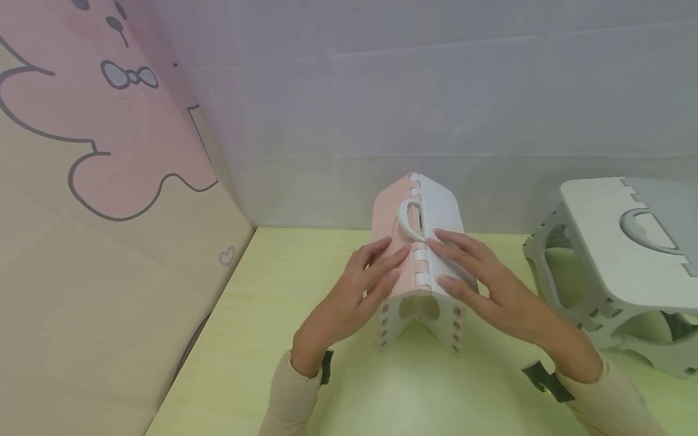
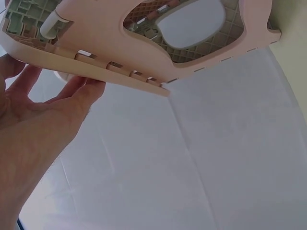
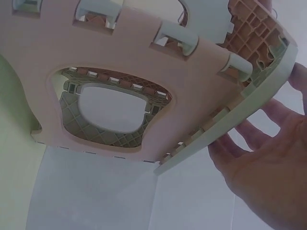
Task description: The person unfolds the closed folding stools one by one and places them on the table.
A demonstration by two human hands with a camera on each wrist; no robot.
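A pink and white folding stool (image 1: 443,209) stands half-folded on the table, its two top panels sloping down from the hinge line like a roof. A white loop handle (image 1: 405,219) sits at the middle of that ridge. My left hand (image 1: 353,297) rests with spread fingers on the pink panel, and my right hand (image 1: 493,287) lies likewise on the white one. From below, the left wrist view shows the left fingers (image 2: 86,93) against the panel's outer face. Pink legs (image 3: 158,100) with large cutouts hang under the top in the right wrist view.
On the right, a second folding stool (image 1: 594,242), white and grey, stands unfolded with its top flat. The pale yellow-green table (image 1: 289,272) meets a grey cloth backdrop (image 1: 436,109) behind. At the left rises a cream panel (image 1: 136,290) printed with a pink cartoon animal.
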